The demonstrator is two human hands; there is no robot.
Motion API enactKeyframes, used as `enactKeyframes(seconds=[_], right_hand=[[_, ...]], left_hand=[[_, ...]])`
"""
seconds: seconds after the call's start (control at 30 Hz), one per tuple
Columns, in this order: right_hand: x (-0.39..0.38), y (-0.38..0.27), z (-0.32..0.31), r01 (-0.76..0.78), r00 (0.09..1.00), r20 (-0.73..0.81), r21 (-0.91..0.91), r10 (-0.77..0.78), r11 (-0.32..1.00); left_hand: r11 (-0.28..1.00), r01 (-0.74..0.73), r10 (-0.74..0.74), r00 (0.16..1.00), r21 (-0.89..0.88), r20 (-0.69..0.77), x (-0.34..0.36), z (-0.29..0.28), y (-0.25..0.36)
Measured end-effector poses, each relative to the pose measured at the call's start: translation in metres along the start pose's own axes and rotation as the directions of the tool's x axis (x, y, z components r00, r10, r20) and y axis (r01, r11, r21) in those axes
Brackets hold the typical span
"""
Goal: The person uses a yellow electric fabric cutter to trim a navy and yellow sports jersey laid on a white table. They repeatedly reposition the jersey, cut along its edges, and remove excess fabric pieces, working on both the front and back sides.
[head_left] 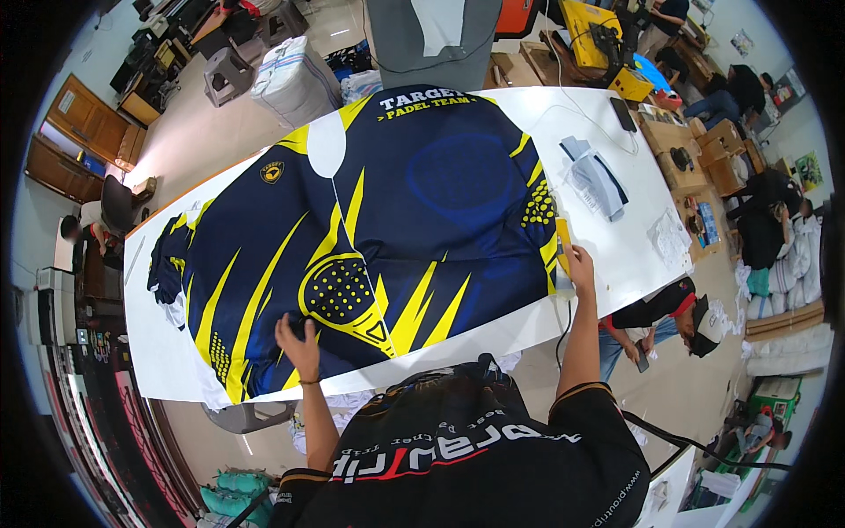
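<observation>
Black shirt, six o'clock; fabric spread, creases remain.
Right hand, three: gripping yellow tool; left hand, eight: grasp unclear.

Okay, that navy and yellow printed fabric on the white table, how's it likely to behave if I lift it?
The fabric will probably hang floppy: it bunches into folds at its left end. It's likely light for its spread, looking thin and lying nearly flat.
</observation>
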State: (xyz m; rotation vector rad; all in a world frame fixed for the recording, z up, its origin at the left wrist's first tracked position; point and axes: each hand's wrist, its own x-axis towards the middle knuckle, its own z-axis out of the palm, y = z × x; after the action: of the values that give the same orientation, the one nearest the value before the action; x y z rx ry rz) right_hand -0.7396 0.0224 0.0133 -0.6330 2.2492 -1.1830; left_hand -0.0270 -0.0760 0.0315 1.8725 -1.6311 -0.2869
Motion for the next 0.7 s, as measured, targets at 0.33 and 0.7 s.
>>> enactKeyframes(seconds=[0.33, 0.7], right_hand=[[0.041, 0.001, -0.004, -0.155, 0.952, 0.295, 0.230, 0.083, 0.961], [-0.012, -0.013, -0.059, 0.053, 0.976, -0.202, 0.594, 0.086, 0.803]], left_hand=[[0.967, -0.093, -0.001, 0.929, 0.238, 0.370, 0.000, 0.030, 0.008], [0.920, -0.057, -0.162, 0.846, 0.388, 0.508, -0.026, 0.003, 0.029]])
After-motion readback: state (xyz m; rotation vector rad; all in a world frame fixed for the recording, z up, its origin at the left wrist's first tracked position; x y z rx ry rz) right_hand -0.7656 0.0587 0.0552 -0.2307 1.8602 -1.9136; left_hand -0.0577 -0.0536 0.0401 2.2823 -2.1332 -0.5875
